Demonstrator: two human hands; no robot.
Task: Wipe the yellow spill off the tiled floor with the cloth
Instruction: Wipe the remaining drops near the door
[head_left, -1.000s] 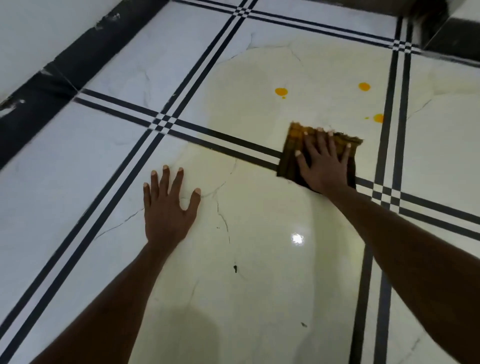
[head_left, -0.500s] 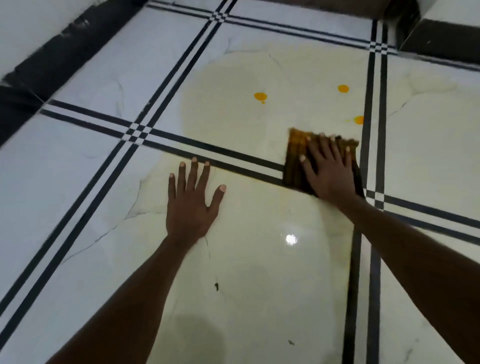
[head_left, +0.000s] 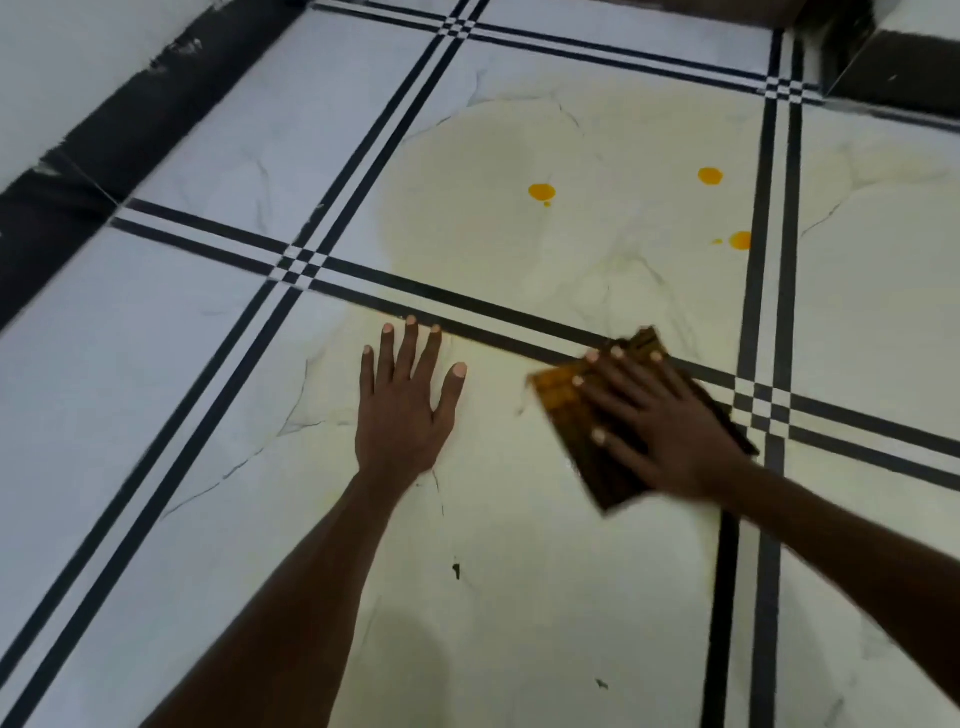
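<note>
Three bright yellow drops (head_left: 542, 192) remained on the white marble-patterned tiled floor (head_left: 519, 597) beyond the folded brown-and-yellow checked cloth (head_left: 563, 402), which the right hand (head_left: 657, 415), fingers spread flat, had swept nearer, away from them. The left hand (head_left: 402, 405) stayed splayed on the tile, holding nothing. Wiping looked unfinished.

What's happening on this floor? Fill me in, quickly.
A person is kneeling over the tiled floor, wiping up a yellow spill. The right hand presses a brown cloth flat on the tile, fingers spread. The left hand rests open on the floor as a brace. Three orange-yellow drops and a pale yellowish film lie beyond the cloth, not yet wiped.
</note>
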